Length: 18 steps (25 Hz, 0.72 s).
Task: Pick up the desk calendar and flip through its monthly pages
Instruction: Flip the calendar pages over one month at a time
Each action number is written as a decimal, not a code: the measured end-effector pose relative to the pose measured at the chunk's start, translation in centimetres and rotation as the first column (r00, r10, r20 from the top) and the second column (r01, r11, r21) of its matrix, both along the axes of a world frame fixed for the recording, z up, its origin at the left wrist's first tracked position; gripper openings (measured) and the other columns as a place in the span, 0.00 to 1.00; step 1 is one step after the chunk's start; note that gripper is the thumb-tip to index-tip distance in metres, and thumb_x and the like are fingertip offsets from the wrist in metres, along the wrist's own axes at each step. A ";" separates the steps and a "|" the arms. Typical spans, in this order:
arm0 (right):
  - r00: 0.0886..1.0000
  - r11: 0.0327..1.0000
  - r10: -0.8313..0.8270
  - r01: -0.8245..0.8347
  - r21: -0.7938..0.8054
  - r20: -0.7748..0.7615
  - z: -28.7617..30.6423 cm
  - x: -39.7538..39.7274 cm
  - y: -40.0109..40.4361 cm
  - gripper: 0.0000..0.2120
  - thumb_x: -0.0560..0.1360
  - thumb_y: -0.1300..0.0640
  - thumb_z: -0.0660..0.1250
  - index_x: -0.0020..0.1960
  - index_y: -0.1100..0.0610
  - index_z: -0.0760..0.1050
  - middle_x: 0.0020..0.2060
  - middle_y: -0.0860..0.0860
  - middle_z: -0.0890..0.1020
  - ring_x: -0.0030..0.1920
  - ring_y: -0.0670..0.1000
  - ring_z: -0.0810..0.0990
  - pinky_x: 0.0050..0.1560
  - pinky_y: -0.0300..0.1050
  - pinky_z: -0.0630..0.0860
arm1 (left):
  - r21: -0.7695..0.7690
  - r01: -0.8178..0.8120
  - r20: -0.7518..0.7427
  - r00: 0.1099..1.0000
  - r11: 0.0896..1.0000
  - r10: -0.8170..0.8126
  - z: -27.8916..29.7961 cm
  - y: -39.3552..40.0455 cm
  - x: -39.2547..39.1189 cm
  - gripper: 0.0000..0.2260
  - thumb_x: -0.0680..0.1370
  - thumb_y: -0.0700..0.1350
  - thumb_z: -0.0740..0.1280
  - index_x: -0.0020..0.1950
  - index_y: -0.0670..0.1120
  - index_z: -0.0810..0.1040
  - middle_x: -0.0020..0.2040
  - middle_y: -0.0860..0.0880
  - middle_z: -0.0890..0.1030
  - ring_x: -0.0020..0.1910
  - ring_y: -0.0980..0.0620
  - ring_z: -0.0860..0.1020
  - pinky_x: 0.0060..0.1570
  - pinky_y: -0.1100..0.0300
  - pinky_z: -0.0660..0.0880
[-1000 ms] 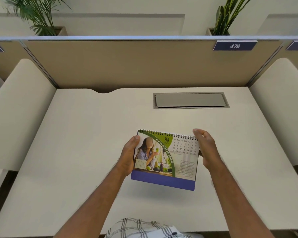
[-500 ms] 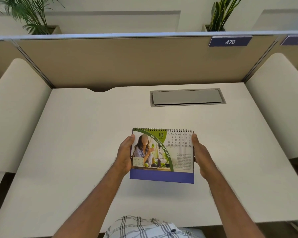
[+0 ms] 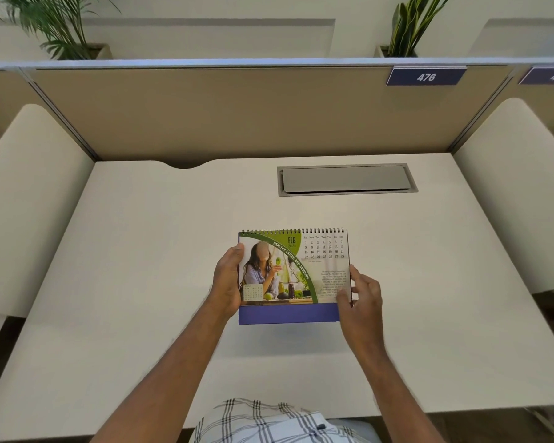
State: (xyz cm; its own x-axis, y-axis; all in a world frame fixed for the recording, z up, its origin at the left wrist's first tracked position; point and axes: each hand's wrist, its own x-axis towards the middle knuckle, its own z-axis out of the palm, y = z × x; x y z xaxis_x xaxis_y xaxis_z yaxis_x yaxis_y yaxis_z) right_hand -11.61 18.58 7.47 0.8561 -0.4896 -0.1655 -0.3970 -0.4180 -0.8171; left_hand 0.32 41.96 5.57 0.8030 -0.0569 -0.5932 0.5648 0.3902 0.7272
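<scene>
A spiral-bound desk calendar is held above the white desk, showing the FEB page with a green band, a photo and a date grid, and a blue base strip below. My left hand grips its left edge, thumb on the front of the page. My right hand is at the lower right corner, thumb and fingers pinching the page's edge there. The spiral binding runs along the top edge.
A grey cable hatch is set into the desk behind the calendar. A beige partition with a "476" plate closes the back; white side panels flank the desk. Two plants stand beyond the partition.
The calendar has levelled from tilted to square in front of me. My right hand slid from the upper right edge down to the lower right corner.
</scene>
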 end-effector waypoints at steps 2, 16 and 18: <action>1.000 1.000 0.015 -0.014 0.005 -0.016 0.0 -0.2 -0.1 0.24 0.83 0.58 0.63 0.78 0.53 0.67 0.66 0.50 0.70 0.68 0.51 0.72 0.46 0.34 0.80 | 0.008 0.003 -0.013 1.000 1.000 -0.003 0.5 -0.2 -0.3 0.16 0.85 0.53 0.61 0.63 0.44 0.81 0.61 0.37 0.85 0.57 0.35 0.84 0.55 0.41 0.82; 0.984 0.921 -0.180 0.168 0.351 0.002 2.4 0.0 -1.8 0.12 0.76 0.58 0.75 0.56 0.47 0.77 0.37 0.51 0.87 0.47 0.54 0.87 0.47 0.52 0.83 | -0.034 0.067 -0.046 0.997 0.997 -0.069 1.5 -0.4 -1.2 0.21 0.85 0.58 0.57 0.64 0.48 0.83 0.60 0.42 0.86 0.55 0.39 0.84 0.58 0.45 0.80; 0.983 0.924 -0.184 0.172 0.342 0.004 2.6 -0.2 -1.9 0.11 0.76 0.58 0.75 0.54 0.46 0.78 0.37 0.50 0.87 0.46 0.54 0.87 0.49 0.54 0.83 | -0.059 0.060 -0.037 0.997 0.996 -0.062 1.5 -0.3 -1.1 0.22 0.85 0.58 0.55 0.64 0.47 0.83 0.60 0.42 0.85 0.57 0.39 0.83 0.62 0.44 0.77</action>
